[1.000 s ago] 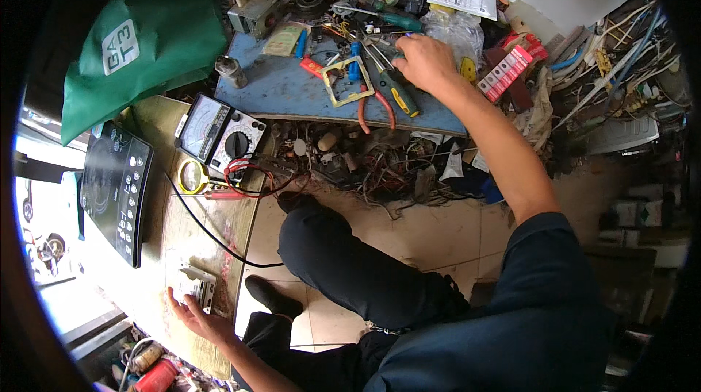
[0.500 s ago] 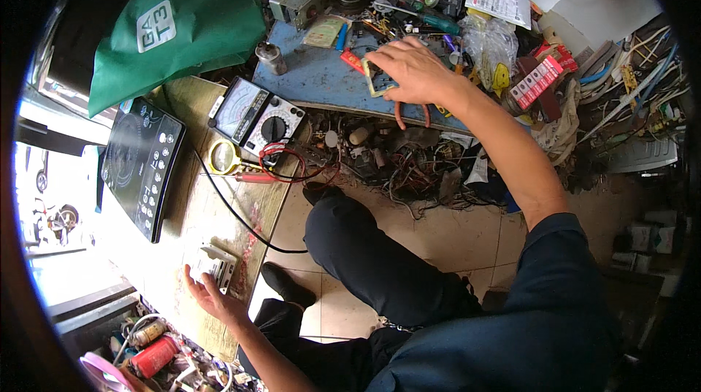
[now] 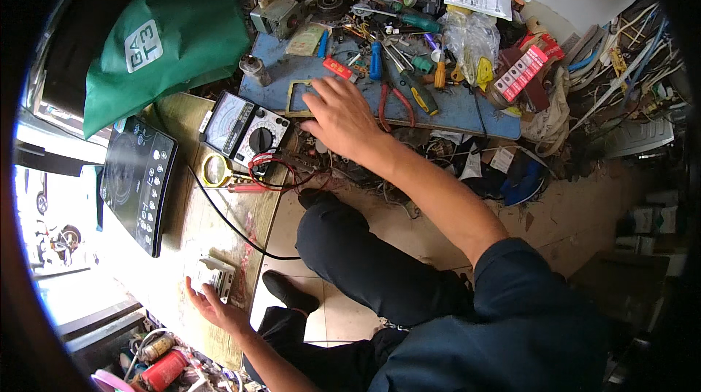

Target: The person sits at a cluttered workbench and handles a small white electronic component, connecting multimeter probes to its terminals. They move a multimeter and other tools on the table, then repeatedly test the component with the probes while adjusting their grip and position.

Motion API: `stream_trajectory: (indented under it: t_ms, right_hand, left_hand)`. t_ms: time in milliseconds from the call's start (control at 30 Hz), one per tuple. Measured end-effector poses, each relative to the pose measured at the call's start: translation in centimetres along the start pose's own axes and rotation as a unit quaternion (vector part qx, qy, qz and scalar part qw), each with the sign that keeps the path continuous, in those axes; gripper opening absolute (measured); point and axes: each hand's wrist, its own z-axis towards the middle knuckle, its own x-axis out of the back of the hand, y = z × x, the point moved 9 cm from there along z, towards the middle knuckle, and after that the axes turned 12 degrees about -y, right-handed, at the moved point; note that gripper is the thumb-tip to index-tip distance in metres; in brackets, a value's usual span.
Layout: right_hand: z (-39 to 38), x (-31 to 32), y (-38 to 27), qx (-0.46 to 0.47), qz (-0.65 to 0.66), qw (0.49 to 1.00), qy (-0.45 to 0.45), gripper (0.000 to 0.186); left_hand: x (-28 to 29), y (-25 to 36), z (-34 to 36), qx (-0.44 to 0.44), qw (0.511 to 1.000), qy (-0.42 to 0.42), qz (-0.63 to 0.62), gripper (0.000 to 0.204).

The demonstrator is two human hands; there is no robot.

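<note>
My right hand (image 3: 339, 111) reaches over the near left of the blue board (image 3: 482, 114), fingers spread and slightly bent at a thin yellow square frame (image 3: 297, 89); whether they touch it is unclear. Beside it are a red object (image 3: 337, 68), a blue-handled tool (image 3: 374, 62), red-handled pliers (image 3: 405, 106) and yellow-green-handled screwdriver (image 3: 423, 98). My left hand (image 3: 213, 306) is low on the wooden bench (image 3: 179, 304), fingers loosely apart, next to a pale metal part (image 3: 216, 271).
An analog multimeter (image 3: 244, 129) with leads, a magnifier (image 3: 216, 170) and black induction cooker (image 3: 135, 187) occupy the bench's upper part. A green bag (image 3: 175, 49) hangs at upper left. Tangled cables (image 3: 621, 71) and piled parts fill the right and back. My knee (image 3: 321, 235) is beside the bench.
My right hand has travelled left and toward me from among the tools, and the yellow frame has shifted left with it to the board's edge. My left hand stays by the metal part.
</note>
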Motion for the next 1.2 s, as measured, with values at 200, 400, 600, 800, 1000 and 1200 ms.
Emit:
stream_trajectory:
  t_ms: [200,400,600,800,1000,1200]
  right_hand:
    - [-9.2,3.0,2.3,-0.043,-0.036,0.997,0.055,0.046]
    - [-12.5,3.5,6.2,-0.096,-0.06,0.992,0.046,0.03]
    - [-11.0,3.4,6.1,-0.094,0.024,0.989,0.107,0.016]
    - [-11.3,5.6,5.4,-0.083,-0.035,0.986,0.141,0.02]
    - [-14.2,7.5,11.2,-0.229,-0.093,0.962,0.119,0.034]
    - [-13.1,7.2,12.1,-0.222,-0.069,0.967,0.101,0.041]
  left_hand:
    - [0.5,-0.1,-0.3,-0.007,1.0,-0.003,0.009,0.049]
    - [0.0,0.2,-0.2,0.009,1.0,-0.001,0.018,0.049]
    - [-0.3,0.2,-0.2,0.002,1.0,-0.004,-0.001,0.05]
    - [0.1,0.6,-0.3,-0.01,0.999,0.005,0.042,0.051]
    - [-0.1,0.0,-0.3,0.011,1.0,-0.007,0.005,0.051]
    - [-0.3,0.3,-0.2,-0.001,1.0,-0.001,0.007,0.051]
